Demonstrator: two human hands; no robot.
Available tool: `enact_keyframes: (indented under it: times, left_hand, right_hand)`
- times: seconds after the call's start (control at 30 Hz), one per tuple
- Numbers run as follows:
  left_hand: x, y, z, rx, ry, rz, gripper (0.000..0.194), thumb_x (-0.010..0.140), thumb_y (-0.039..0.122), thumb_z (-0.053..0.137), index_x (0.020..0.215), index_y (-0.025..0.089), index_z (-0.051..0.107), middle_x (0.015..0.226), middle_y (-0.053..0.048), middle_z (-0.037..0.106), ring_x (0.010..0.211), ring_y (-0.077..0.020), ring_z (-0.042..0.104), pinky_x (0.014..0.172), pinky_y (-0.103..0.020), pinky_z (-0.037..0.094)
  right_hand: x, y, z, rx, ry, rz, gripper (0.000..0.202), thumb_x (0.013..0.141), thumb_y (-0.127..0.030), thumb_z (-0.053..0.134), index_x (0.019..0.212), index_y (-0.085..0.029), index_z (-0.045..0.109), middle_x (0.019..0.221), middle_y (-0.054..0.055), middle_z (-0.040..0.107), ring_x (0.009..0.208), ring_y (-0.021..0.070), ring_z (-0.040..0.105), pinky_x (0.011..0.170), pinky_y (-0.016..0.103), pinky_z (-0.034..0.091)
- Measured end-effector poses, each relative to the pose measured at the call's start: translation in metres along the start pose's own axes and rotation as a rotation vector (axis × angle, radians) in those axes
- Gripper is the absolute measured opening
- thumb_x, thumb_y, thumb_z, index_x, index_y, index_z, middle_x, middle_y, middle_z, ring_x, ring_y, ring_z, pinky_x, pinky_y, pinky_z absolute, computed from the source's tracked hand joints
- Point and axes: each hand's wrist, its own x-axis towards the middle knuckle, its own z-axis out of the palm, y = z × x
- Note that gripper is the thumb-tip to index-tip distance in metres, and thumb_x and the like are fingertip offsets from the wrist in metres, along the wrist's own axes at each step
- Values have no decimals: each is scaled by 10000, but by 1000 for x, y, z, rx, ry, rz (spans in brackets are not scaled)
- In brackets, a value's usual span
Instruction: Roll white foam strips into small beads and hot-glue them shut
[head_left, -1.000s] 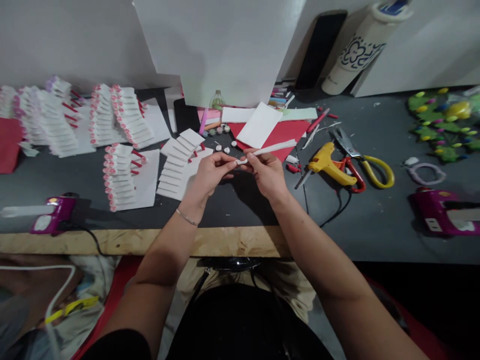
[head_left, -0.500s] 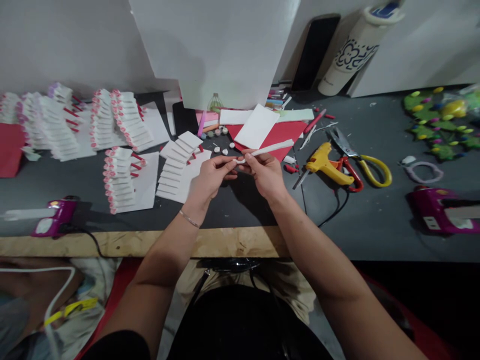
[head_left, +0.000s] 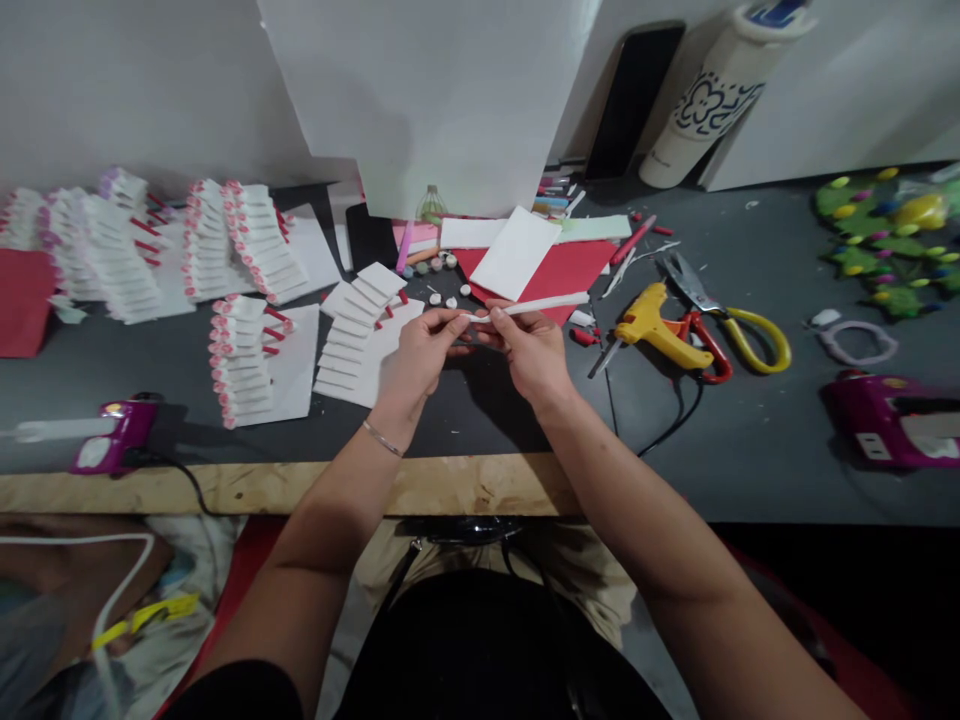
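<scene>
A thin white strip point(head_left: 555, 301), perhaps paper or foam, runs between my two hands above the dark table. My left hand point(head_left: 433, 345) pinches its left end, which looks narrow. Closed on the strip near that end is my right hand point(head_left: 529, 345), and the long free end sticks out to the right. Small white rolled pieces point(head_left: 451, 302) lie just beyond my fingers. A white card point(head_left: 517, 252) rests on red sheets point(head_left: 577, 270) behind my right hand. Left of my left hand, white folded pieces point(head_left: 349, 340) stand in a row on a white sheet.
Rows of white pieces with pink edges point(head_left: 251, 375) fill the left side. At right lie a yellow glue gun point(head_left: 660, 325), red-and-yellow-handled cutters point(head_left: 757, 340) and a purple power strip point(head_left: 892, 420). A bottle point(head_left: 697, 110) and a phone point(head_left: 634, 100) stand at the back.
The free end of the strip has tipped slightly downward, and a little more of the strip shows between my fingertips. Both hands stay in nearly the same place.
</scene>
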Motion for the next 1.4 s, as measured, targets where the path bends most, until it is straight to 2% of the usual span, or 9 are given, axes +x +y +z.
enact_keyframes:
  times: [0.27,0.47,0.63,0.83,1.03,1.17,1.4]
  left_hand:
    - [0,-2,-1,56,-20,19,196,778,342,745,846,171,678,855,-28,724,757,-147,700,651,-269,604]
    - [0,-1,1,32,-40,-5,210,761,327,765,808,176,628,761,1,679,664,-121,666,620,-250,594]
    - [0,-4,2,-11,-71,-5,298,714,358,805,798,179,582,716,20,644,604,-103,636,592,-238,571]
    - [-1,-3,1,40,-70,84,326,683,359,822,776,181,566,707,30,605,624,-105,603,613,-239,539]
    - [1,2,-5,198,-127,236,286,704,314,800,734,180,550,712,26,595,665,-118,574,653,-255,491]
    - [2,3,-7,308,-119,311,295,713,314,800,711,184,535,705,31,576,668,-118,527,653,-256,448]
    - [4,3,-10,388,-133,357,294,721,193,767,691,193,475,687,45,518,646,-106,474,622,-251,391]
  right_hand:
    - [1,2,-1,-30,-2,-11,289,726,-461,780,884,-223,734,862,9,763,823,163,734,795,331,622]
    - [1,4,-2,-33,-7,-5,282,730,-442,772,896,-218,738,863,19,768,830,167,735,798,332,626]
    - [0,5,-1,16,-32,0,286,723,-435,785,904,-219,736,838,14,767,817,179,739,777,355,635]
    - [-4,0,1,-24,-57,15,250,737,-417,775,889,-221,742,843,25,765,873,193,737,782,369,638]
    - [-7,-5,2,-37,-60,-21,250,701,-417,798,854,-225,751,780,1,760,764,163,728,721,337,637]
    - [-10,-6,3,-92,-64,-60,246,698,-417,800,851,-228,764,792,1,762,765,160,722,746,343,633]
    - [-10,-2,3,-128,-95,-59,245,705,-444,796,845,-245,775,789,1,762,726,154,706,752,358,622]
